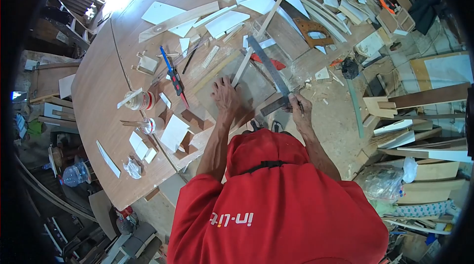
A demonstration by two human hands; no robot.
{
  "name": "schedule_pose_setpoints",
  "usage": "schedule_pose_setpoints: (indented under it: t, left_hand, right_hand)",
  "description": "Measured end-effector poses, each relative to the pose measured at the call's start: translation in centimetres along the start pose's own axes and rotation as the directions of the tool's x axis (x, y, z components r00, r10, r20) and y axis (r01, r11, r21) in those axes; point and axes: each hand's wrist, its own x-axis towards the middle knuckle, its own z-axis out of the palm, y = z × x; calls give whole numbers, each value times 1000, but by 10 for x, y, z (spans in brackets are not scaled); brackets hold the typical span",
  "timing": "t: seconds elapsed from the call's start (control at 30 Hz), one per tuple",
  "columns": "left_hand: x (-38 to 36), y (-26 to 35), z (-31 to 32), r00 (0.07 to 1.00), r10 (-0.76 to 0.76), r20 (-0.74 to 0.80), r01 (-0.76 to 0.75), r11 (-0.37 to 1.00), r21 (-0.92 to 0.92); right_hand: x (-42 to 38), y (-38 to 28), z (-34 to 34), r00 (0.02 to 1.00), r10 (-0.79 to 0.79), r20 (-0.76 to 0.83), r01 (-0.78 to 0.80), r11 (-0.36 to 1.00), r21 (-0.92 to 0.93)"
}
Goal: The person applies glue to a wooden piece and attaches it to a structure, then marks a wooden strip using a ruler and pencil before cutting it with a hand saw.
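My left hand [225, 94] presses down on a flat grey sheet [205, 97] at the table's edge, fingers apart. Just beside its fingertips is the lower end of a narrow wooden strip [257, 41], which slants up across the sheet. My right hand [300, 108] grips a metal square [269, 65] near its corner. The long blade points up over the table and the shorter arm [274, 106] reaches left. Something thin and dark shows by the right fingers, too small to name. A red object [271, 61] lies partly under the blade.
A handsaw [313, 33] and piled wood offcuts [340, 2] lie at the far right. Left of the sheet are a blue-and-red tool [173, 76], a jar [145, 100], a cup with sticks [153, 125] and a white block [175, 133]. Stacked boards [429, 95] stand right.
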Motion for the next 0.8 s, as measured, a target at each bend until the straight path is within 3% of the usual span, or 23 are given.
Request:
schedule_pose_setpoints:
  t: [0.03,0.1,0.17,0.23,0.27,0.33,0.43,0.57,0.63,0.67,0.73,0.8]
  left_hand:
    - [6,-3,5,1000,-26,11,25,996,83]
    - [12,-6,11,1000,7,-8,-7,998,62]
    - [17,-11,10,999,38,-33,-36,998,50]
    - [20,-6,-5,984,-34,177,89,947,-308]
    - [18,-4,-7,984,-34,177,87,949,-304]
    - [12,-2,-11,996,90,-18,-88,898,-430]
    - [11,0,-17,993,60,105,-1,875,-484]
    - [4,6,-24,989,21,145,63,829,-556]
    - [-1,12,-30,918,-51,394,356,543,-760]
    - [-3,14,-31,917,-49,396,358,543,-760]
    - [-7,21,-31,874,-64,482,470,364,-804]
    - [-10,30,-34,871,-77,485,483,316,-817]
  right_hand:
    - [0,1,-1,1000,-4,18,4,1000,4]
    - [2,9,-4,999,-5,36,5,1000,8]
    - [11,20,-4,995,-83,52,89,988,-128]
    - [10,9,3,990,-110,83,116,990,-81]
    - [11,4,7,984,-141,110,146,989,-35]
    - [18,8,10,983,-125,137,136,988,-76]
    - [21,5,16,976,-105,189,126,987,-103]
    - [15,-7,25,970,-84,229,112,987,-112]
    - [19,4,29,970,-97,223,128,983,-131]
    - [21,9,31,969,-111,219,146,978,-149]
    - [14,-12,35,963,-139,229,174,975,-137]
    - [12,-21,39,957,-168,238,202,971,-124]
